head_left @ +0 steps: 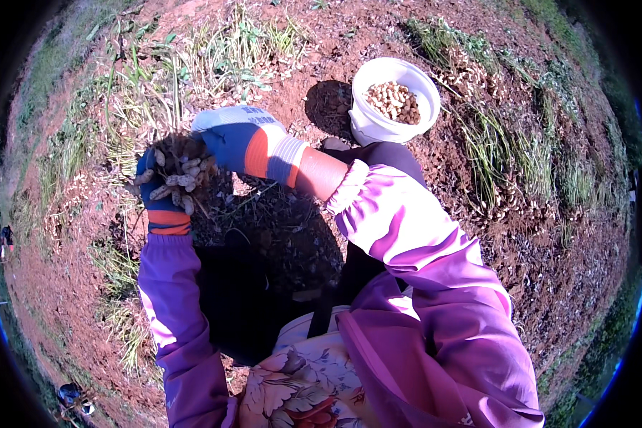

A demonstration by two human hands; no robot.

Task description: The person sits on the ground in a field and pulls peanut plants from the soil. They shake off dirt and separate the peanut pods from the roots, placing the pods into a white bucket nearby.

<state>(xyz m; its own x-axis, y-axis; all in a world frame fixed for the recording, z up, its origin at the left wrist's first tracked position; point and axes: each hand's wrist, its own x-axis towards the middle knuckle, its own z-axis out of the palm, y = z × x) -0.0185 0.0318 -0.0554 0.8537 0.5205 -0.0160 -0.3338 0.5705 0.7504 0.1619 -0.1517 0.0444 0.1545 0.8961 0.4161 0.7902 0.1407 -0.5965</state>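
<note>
At the left, my left hand (153,191), in a blue and orange glove, is closed round a bunch of peanut plants (167,93). Its clump of roots and pale peanuts (182,178) faces me, and the green stems point away. My right hand (239,139), in a blue, orange and white glove, reaches across to the right side of this clump. Its fingers are curled in against the peanuts, with the tips partly hidden. Farther right on the soil stands a white bucket (367,123) partly filled with picked peanuts (392,102).
Pulled peanut plants (506,153) lie in a row on the right, pods showing. More plants (242,46) are heaped at the far left. Reddish soil (299,85) surrounds the bucket. My dark-clothed legs are below my hands. Small figures (70,394) appear at the left rim.
</note>
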